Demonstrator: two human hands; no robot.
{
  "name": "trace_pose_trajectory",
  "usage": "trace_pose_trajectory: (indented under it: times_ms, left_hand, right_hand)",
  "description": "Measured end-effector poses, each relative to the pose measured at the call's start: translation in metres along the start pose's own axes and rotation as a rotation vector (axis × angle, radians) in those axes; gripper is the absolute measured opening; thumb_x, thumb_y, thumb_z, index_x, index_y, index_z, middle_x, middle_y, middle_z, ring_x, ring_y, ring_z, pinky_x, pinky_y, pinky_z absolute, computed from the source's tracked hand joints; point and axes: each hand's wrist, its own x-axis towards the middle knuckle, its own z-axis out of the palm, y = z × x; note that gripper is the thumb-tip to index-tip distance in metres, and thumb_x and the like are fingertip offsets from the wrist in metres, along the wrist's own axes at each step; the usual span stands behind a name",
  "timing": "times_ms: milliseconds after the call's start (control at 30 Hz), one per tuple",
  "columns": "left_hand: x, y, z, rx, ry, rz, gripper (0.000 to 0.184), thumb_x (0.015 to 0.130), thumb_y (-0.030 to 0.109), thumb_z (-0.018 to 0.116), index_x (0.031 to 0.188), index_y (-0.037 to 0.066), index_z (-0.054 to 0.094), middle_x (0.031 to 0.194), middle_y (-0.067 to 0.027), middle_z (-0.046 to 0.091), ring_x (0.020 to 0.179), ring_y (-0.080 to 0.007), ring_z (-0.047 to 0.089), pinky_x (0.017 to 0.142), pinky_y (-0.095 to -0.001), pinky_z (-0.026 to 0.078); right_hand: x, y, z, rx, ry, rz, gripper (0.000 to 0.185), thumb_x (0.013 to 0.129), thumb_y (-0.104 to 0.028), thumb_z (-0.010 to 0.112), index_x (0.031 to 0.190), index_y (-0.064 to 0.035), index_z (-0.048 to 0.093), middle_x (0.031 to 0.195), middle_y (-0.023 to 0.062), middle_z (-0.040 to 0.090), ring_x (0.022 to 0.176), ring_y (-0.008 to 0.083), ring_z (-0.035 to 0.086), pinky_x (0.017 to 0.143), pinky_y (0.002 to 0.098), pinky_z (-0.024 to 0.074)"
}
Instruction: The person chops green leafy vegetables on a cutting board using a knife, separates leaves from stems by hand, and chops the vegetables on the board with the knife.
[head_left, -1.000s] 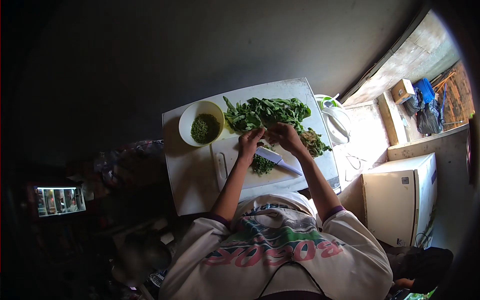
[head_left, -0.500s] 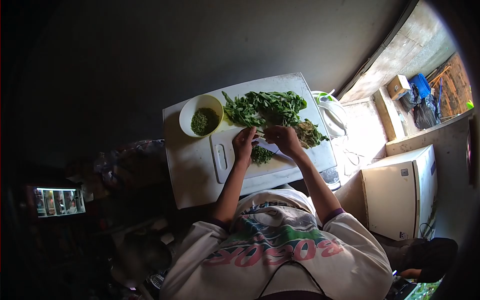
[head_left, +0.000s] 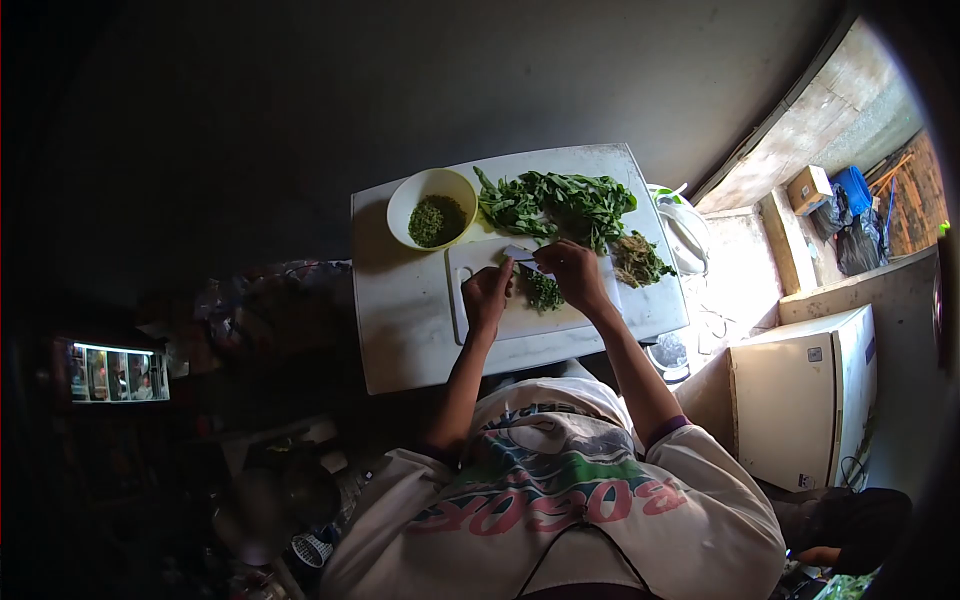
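Note:
My left hand [head_left: 486, 292] is closed over the white cutting board [head_left: 460, 310]; what it holds is too small to make out. My right hand [head_left: 572, 268] is closed beside it, its fingers near a pale knife blade [head_left: 519, 254] that shows between the hands. Chopped greens [head_left: 543, 292] lie on the board below the hands. Behind them spreads a pile of leafy greens [head_left: 590, 205]. A pale yellow-rimmed bowl [head_left: 398, 213] with chopped greens inside stands at the back left. To the right lies a bunch with brownish roots or stems [head_left: 640, 260].
The white table [head_left: 400, 350] carries all of this. A white appliance or basin [head_left: 685, 238] stands past its right edge. Farther right is a small white fridge [head_left: 785, 400]. At the lower right, part of another person [head_left: 825, 556] shows. A lit screen [head_left: 118, 373] is at far left.
The view has shifted, so the table appears farther right. The knife blade, which lay on the board below my hands, now shows raised between them. My hands stay close together.

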Motion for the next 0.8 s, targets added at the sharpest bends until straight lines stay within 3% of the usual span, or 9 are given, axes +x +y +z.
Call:
trace_pose_trajectory:
  times_ms: [67,100,167,200,333,500,600,700,800]
  left_hand:
    - [0.0,-0.012,-0.01,0.196,0.117,0.398,0.02,0.092,0.025,0.074,0.096,0.006,0.07,0.094,-0.0034,0.07,0.087,-0.0121,0.065,0.076,-0.0301,0.051]
    - [-0.005,-0.007,-0.012,0.194,0.121,0.4,0.02,0.092,0.025,0.074,0.096,0.006,0.07,0.094,-0.0034,0.07,0.087,-0.0121,0.065,0.076,-0.0301,0.051]
    - [-0.012,0.005,-0.013,0.372,0.195,0.933,0.019,0.091,0.018,0.075,0.104,0.004,0.072,0.096,-0.0073,0.073,0.09,-0.0167,0.068,0.08,-0.0303,0.052]
    - [-0.011,0.006,-0.016,0.389,0.159,0.994,0.019,0.092,0.015,0.072,0.109,0.005,0.072,0.098,-0.0082,0.075,0.096,-0.0195,0.069,0.087,-0.0303,0.051]
    - [-0.006,-0.001,-0.028,0.331,-0.046,0.759,0.02,0.094,0.013,0.069,0.112,0.004,0.071,0.101,-0.0087,0.075,0.099,-0.0178,0.069,0.089,-0.0303,0.051]
    - [-0.003,-0.008,-0.029,0.048,-0.233,0.559,0.018,0.096,0.015,0.068,0.105,0.001,0.072,0.09,-0.0052,0.074,0.079,-0.0098,0.067,0.074,-0.0248,0.053]
    - [-0.001,-0.012,-0.031,0.159,-0.262,0.4,0.017,0.095,0.017,0.069,0.103,0.003,0.073,0.086,-0.0026,0.072,0.07,-0.0066,0.062,0.066,-0.0239,0.051]
    - [0.004,-0.019,-0.024,0.231,-0.318,0.382,0.018,0.095,0.019,0.07,0.102,0.003,0.073,0.081,-0.0007,0.071,0.065,-0.0043,0.059,0.061,-0.0226,0.047]
    - [0.011,-0.028,-0.008,0.339,-0.308,0.462,0.016,0.095,0.016,0.069,0.1,0.002,0.073,0.077,0.0001,0.07,0.065,-0.003,0.057,0.06,-0.0219,0.045]
  right_hand:
    - [-0.001,-0.004,0.003,-0.009,-0.025,-0.015,0.014,0.091,-0.002,0.061,0.097,0.0023,0.073,0.086,0.0105,0.07,0.078,0.018,0.071,0.072,0.0293,0.057]
    - [-0.001,-0.008,0.005,-0.018,-0.048,-0.027,0.013,0.092,-0.002,0.061,0.095,0.002,0.073,0.086,0.0105,0.07,0.077,0.0181,0.071,0.071,0.0295,0.0567]
    - [-0.002,-0.016,0.01,0.0,-0.084,0.017,0.014,0.092,-0.004,0.061,0.096,0.0018,0.073,0.086,0.0104,0.07,0.077,0.0177,0.071,0.071,0.0296,0.0568]
    - [-0.003,-0.019,0.013,0.016,-0.117,0.065,0.015,0.093,-0.005,0.061,0.097,0.0015,0.074,0.086,0.0102,0.07,0.077,0.0172,0.071,0.07,0.0297,0.0568]
    - [-0.007,-0.015,0.028,0.136,-0.151,0.124,0.015,0.094,-0.008,0.063,0.099,0.0011,0.074,0.088,0.0101,0.071,0.078,0.0164,0.071,0.071,0.0295,0.0572]
    - [-0.013,-0.003,0.038,0.129,-0.106,0.116,0.017,0.086,0.0,0.064,0.099,-0.001,0.074,0.089,0.0124,0.072,0.074,0.0199,0.07,0.066,0.0326,0.0549]
    - [-0.019,-0.003,0.036,0.203,-0.08,0.146,0.016,0.086,0.0,0.064,0.099,-0.0009,0.074,0.088,0.013,0.072,0.075,0.0202,0.07,0.067,0.0333,0.0548]
    - [-0.024,0.01,0.029,0.132,-0.133,0.133,0.016,0.094,-0.009,0.063,0.101,0.0001,0.074,0.088,0.0107,0.072,0.083,0.0165,0.072,0.073,0.0298,0.056]
    - [-0.032,0.017,0.015,0.074,-0.108,0.159,0.016,0.091,-0.007,0.065,0.102,-0.0008,0.075,0.09,0.0122,0.073,0.083,0.0176,0.071,0.073,0.0311,0.0548]
